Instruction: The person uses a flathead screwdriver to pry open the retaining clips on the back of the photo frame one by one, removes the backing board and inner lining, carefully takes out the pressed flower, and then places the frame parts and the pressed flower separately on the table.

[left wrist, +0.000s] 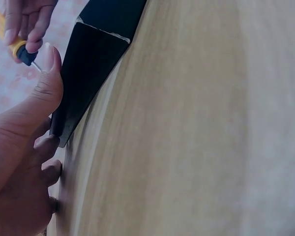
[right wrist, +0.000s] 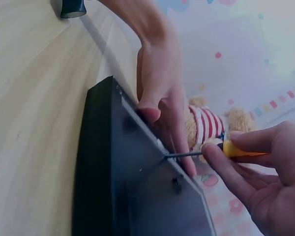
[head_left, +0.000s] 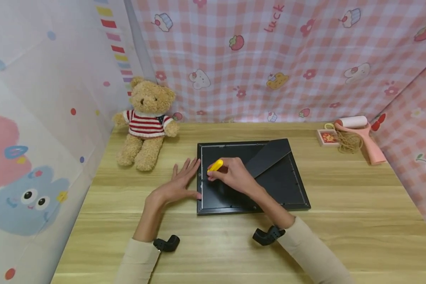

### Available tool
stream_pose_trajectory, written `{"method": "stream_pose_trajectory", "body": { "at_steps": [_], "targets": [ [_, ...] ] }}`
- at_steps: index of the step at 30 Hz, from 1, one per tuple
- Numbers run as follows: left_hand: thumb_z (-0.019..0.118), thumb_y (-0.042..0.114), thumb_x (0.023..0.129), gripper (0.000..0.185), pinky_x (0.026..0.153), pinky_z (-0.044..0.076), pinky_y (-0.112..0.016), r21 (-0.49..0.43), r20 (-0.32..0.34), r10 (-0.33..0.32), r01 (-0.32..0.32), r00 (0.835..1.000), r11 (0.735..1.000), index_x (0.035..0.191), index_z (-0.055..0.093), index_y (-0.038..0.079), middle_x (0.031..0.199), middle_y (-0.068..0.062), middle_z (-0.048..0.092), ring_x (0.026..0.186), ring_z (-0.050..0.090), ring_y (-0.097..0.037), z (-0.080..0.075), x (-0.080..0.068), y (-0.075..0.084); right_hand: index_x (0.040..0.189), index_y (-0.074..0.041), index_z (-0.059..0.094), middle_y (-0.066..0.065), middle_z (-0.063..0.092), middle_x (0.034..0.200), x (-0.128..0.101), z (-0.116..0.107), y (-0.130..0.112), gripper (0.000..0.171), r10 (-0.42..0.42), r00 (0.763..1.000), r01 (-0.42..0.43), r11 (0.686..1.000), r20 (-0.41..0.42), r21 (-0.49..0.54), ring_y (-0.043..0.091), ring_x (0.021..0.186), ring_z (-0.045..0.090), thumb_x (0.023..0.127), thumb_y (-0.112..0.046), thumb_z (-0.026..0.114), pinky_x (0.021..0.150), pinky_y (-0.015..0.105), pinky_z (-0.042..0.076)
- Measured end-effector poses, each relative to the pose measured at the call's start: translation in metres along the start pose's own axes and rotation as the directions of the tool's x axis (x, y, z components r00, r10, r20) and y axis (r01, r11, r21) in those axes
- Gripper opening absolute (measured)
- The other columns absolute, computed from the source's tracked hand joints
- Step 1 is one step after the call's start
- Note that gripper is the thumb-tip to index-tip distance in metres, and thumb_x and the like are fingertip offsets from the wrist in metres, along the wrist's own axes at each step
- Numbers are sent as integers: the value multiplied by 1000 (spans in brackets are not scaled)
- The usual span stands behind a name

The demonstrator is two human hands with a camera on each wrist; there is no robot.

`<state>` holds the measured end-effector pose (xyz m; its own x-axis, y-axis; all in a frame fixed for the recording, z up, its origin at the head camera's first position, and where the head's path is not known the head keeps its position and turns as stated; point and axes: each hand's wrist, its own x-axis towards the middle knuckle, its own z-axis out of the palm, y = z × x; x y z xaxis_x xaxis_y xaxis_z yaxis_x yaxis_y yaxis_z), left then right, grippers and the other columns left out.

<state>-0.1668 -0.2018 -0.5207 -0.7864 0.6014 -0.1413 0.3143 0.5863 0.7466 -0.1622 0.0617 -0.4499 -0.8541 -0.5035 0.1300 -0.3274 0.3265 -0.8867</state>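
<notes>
A black picture frame (head_left: pixel 227 197) lies back side up on the table, its easel stand (head_left: pixel 271 156) flat across the backing. My right hand (head_left: pixel 234 175) pinches a screwdriver with a yellow handle (head_left: pixel 217 165) over the frame's left part. In the right wrist view the screwdriver's thin shaft (right wrist: pixel 187 155) reaches the inner edge of the frame, where small tabs sit along the rim. My left hand (head_left: pixel 177 185) rests with straight, spread fingers against the frame's left side, thumb at its edge. The left wrist view shows the thumb (left wrist: pixel 49 83) touching the frame's side.
A teddy bear (head_left: pixel 147 122) in a striped sweater sits at the back left. At the back right are a small box (head_left: pixel 328 137), a bundle of twine (head_left: pixel 349 142), a pink tool (head_left: pixel 370 146) and a white roll (head_left: pixel 353 121). Curtains hang behind the wooden table (head_left: pixel 340 221).
</notes>
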Motion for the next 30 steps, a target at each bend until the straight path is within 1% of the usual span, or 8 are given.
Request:
{"method": "stream_pose_trajectory", "body": {
  "at_steps": [5, 8, 13, 19, 24, 30],
  "targets": [
    [82, 60, 90, 126, 132, -21, -62, 8, -1, 0, 0, 1000, 1000, 178, 4, 16, 186, -7, -4, 171, -14, -33, 1, 0, -2, 111, 10, 77, 17, 83, 99, 6, 2, -9, 14, -32, 998, 36, 996, 47, -77, 21, 85, 83, 102, -1, 75, 79, 28, 68],
    [83, 61, 90, 127, 132, -22, -62, -9, -1, -4, 4, 1000, 1000, 178, 4, 17, 186, -6, -4, 171, -14, -32, 1, 0, -4, 105, 8, 74, 18, 82, 99, 9, 2, -15, 9, -58, 995, 69, 988, 76, -140, 22, 84, 83, 102, 0, 75, 75, 26, 67],
    [82, 65, 88, 129, 131, -24, -61, -47, 8, -19, 19, 1000, 999, 178, 3, 19, 185, -5, -5, 171, -16, -31, 2, 2, -6, 99, 5, 72, 17, 80, 94, 14, 4, -22, 11, -92, 990, 113, 968, 104, -225, 20, 80, 82, 100, -3, 79, 69, 22, 64],
    [81, 64, 89, 127, 131, -24, -62, -37, 16, -10, 11, 1000, 999, 178, 3, 19, 185, -6, -5, 171, -17, -32, 3, 3, -7, 100, 6, 73, 15, 79, 91, 18, 5, -26, 12, -96, 988, 127, 955, 125, -267, 17, 78, 81, 99, -4, 80, 68, 20, 62],
    [82, 61, 89, 127, 131, -24, -62, -37, 4, 2, -2, 1000, 999, 178, 1, 22, 185, -7, -6, 171, -17, -32, 2, 4, -9, 101, 6, 74, 13, 79, 88, 21, 5, -30, 13, -114, 983, 154, 941, 143, -302, 14, 74, 79, 100, -5, 79, 65, 19, 61],
    [83, 62, 89, 128, 131, -24, -63, -36, 2, 11, -11, 1000, 999, 178, 1, 19, 186, -7, -5, 171, -17, -32, 2, 3, -9, 100, 5, 75, 11, 79, 85, 23, 6, -32, 11, -113, 980, 161, 934, 164, -318, 13, 72, 77, 101, -6, 78, 63, 17, 58]
  ]
}}
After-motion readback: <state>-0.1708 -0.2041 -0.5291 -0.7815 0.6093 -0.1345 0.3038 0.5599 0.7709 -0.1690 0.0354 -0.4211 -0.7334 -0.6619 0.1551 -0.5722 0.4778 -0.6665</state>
